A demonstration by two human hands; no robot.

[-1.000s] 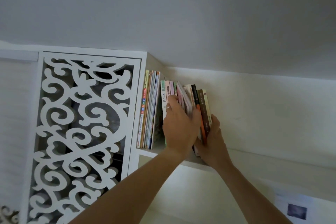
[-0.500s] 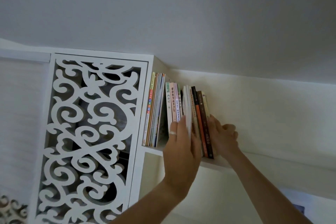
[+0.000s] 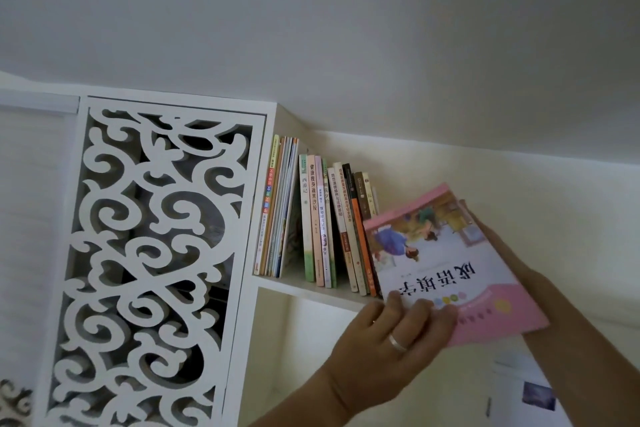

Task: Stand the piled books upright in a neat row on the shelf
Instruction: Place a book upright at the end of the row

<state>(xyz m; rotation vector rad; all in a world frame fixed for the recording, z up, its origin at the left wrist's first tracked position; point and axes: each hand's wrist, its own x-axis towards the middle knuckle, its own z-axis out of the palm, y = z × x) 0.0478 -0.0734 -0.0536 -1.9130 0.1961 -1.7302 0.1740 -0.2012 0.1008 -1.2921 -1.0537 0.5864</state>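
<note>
— What's she got hold of?
— A pink book (image 3: 450, 263), cover toward us, tilted, title upside down. The left hand (image 3: 391, 340) pinches its lower edge; the right hand (image 3: 498, 246) is mostly hidden behind it, so its grip I can't tell.
— And where?
— Just right of the upright row of books (image 3: 332, 222) on the white shelf (image 3: 311, 288), beside a scrollwork panel (image 3: 152, 253), under a plain ceiling (image 3: 346, 28).
</note>
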